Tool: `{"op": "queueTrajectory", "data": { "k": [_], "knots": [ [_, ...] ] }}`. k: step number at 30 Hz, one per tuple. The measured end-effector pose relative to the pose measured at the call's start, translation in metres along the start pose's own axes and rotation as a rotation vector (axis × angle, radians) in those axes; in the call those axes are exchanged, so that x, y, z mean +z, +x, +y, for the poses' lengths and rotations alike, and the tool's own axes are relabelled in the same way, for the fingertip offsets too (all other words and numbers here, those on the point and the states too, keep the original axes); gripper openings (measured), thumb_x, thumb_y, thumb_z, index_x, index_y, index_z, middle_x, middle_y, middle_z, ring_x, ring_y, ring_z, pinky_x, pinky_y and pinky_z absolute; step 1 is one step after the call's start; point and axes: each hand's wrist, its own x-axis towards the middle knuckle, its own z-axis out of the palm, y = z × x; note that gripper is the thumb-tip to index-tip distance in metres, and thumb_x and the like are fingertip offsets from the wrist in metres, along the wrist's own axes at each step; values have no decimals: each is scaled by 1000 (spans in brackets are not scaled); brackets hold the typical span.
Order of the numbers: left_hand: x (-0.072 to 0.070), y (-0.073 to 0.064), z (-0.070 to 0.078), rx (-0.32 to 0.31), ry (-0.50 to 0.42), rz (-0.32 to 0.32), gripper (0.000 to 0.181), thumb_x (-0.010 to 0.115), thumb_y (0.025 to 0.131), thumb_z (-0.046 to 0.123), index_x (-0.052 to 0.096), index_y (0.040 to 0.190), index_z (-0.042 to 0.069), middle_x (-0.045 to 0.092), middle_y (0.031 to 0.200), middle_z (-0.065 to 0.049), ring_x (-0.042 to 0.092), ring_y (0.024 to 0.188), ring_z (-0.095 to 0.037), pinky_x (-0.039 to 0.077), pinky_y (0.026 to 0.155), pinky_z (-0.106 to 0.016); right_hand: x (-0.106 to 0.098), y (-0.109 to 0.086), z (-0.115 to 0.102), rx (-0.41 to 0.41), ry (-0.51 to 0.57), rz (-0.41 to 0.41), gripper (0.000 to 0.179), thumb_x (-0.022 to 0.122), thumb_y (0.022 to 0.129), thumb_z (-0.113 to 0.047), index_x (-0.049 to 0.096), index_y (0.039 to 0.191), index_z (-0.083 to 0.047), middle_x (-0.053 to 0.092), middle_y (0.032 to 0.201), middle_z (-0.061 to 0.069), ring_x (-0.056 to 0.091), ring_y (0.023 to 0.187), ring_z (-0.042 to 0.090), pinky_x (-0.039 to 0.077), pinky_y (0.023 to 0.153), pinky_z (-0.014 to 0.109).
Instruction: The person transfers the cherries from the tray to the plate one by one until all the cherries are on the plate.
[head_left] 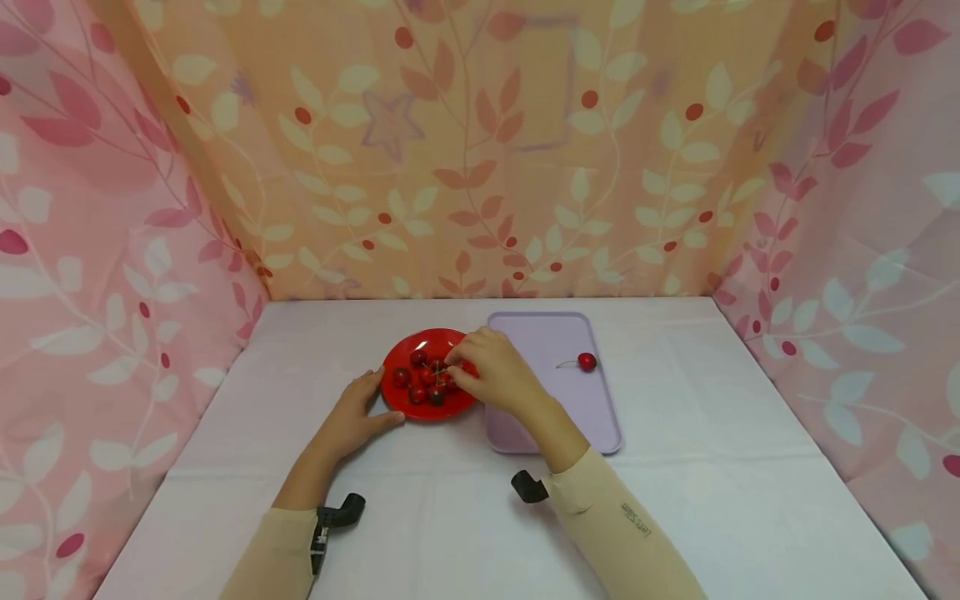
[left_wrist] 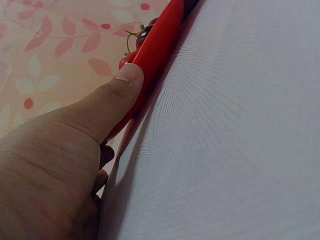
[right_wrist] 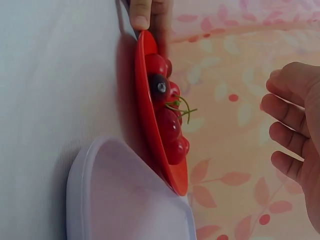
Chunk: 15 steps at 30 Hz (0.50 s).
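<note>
A red plate [head_left: 392,403] holds several red and dark cherries [head_left: 417,394], some with green stems. My left hand [head_left: 357,421] touches the plate's left edge, fingers and thumb spread along it. In the left wrist view the thumb [left_wrist: 120,90] presses the red rim. My right hand [head_left: 498,371] hovers over the plate's right side, and in the right wrist view its loosely bent fingers [right_wrist: 287,132] are apart from the cherries with nothing seen between them. A lavender tray [head_left: 551,417] stands right of the plate, with one stemmed cherry [head_left: 587,362] near its right edge.
A white cloth covers the table [head_left: 435,517]. Patterned curtains [head_left: 480,167] stand behind and along both sides. Black camera mounts are strapped near both wrists, over beige sleeves [head_left: 615,525]. The plate's right rim lies close against the tray's left edge.
</note>
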Motion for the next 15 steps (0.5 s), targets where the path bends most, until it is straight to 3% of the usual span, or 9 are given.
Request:
{"op": "queueTrajectory", "data": {
  "k": [15],
  "knots": [
    [-1,-2,1,-13,-5,5,108,80,81,59,28,163,13,30,167,-16,18,156,-40,20,121,-67,-20,-29,17,-33,46,84,11,76,92,-17,77,103,-19,74,102,-9,56,100,15,46,93,38]
  ]
}}
